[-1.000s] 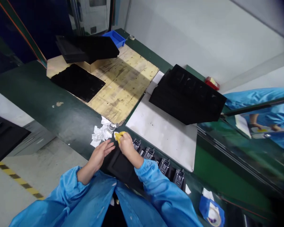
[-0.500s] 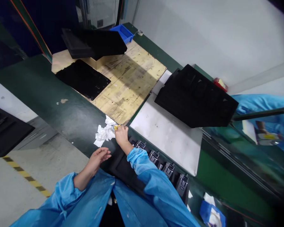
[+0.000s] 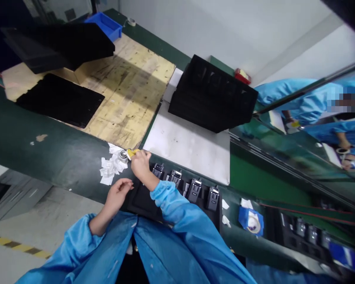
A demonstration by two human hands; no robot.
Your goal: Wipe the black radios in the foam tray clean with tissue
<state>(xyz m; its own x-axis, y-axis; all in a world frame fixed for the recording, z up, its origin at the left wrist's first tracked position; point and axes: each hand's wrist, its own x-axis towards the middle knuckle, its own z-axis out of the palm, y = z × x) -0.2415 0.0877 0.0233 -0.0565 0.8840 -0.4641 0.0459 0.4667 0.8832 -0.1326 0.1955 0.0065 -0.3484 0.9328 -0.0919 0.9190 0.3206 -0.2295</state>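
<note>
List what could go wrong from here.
The right hand, gripping yellow material, is right by the small round container; a bump might tip it. The right sleeve appears close to the row of black devices and could brush one out of place.

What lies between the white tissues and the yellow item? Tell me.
The head view shows a small silver-topped container between the white tissues and the yellow item held in the right hand; whether the item touches it is unclear.
</note>
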